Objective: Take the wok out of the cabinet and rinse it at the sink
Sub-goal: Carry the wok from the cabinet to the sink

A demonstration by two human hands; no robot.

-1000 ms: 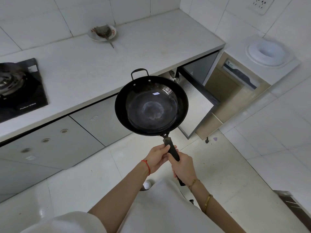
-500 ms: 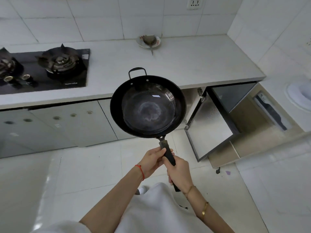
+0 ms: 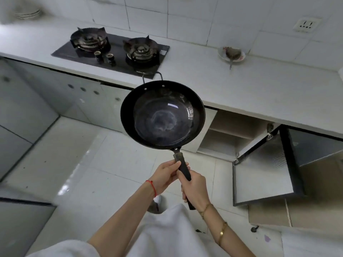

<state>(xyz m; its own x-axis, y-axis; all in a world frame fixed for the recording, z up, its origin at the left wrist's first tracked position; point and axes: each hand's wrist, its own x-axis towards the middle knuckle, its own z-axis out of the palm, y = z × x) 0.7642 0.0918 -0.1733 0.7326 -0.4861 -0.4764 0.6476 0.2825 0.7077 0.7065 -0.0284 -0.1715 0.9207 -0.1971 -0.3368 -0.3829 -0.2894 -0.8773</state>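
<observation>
A black wok (image 3: pixel 162 115) with a long dark handle and a small loop handle on its far rim hangs level in the air in front of me, above the floor. Both hands grip the long handle: my left hand (image 3: pixel 165 174) is higher up, near the pan, and my right hand (image 3: pixel 194 190) is just below it. The wok is empty, with a pale ring on its bottom. The open cabinet (image 3: pixel 233 130) lies to the right, its door (image 3: pixel 263 167) swung wide. No sink is in view.
A white counter (image 3: pixel 241 89) runs across the back with a two-burner gas hob (image 3: pixel 113 51) set in it. A small plate (image 3: pixel 232 54) with a utensil sits near the tiled wall. Closed cabinet fronts (image 3: pixel 78 101) are at the left. White floor tiles (image 3: pixel 83 164) lie below.
My view has swung left: the hob has come into full view, and the open cabinet has slid to the right. Both hands keep their grip on the wok handle.
</observation>
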